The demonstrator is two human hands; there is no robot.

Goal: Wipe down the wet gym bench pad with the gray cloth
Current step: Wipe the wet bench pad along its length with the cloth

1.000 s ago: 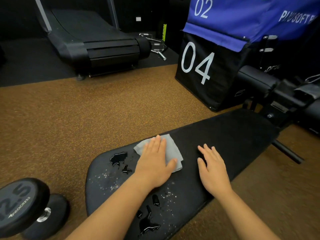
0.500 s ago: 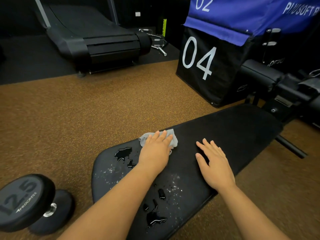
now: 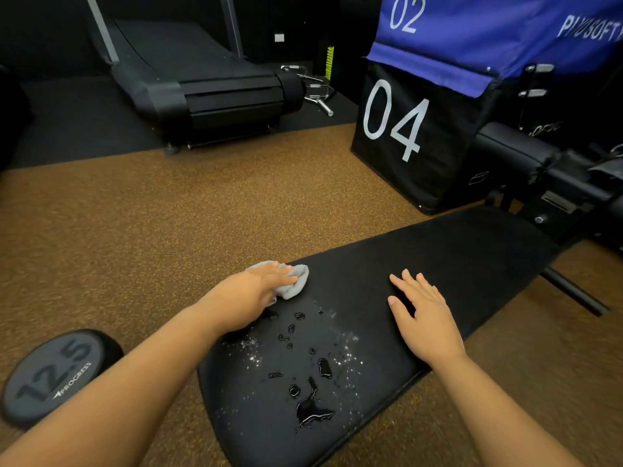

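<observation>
A long black bench pad [image 3: 455, 261] runs from the lower middle up to the right. Water drops and small puddles [image 3: 312, 404] lie on its near end. My left hand [image 3: 251, 293] presses the bunched gray cloth [image 3: 296, 281] onto the pad's far left edge; fingers cover most of the cloth. My right hand [image 3: 426, 318] rests flat on the pad to the right of the water, fingers spread.
A black 12.5 dumbbell [image 3: 54, 379] lies on the brown floor [image 3: 168, 224] at lower left. A black box marked 04 [image 3: 404, 136] with a blue box on top stands behind the bench. A treadmill [image 3: 202, 85] sits at the back left. Bench frame parts [image 3: 573, 193] at right.
My left hand has slid the cloth leftward to the pad's far edge, bunching it, and the puddles near that edge are gone. My right hand has stayed flat on the pad.
</observation>
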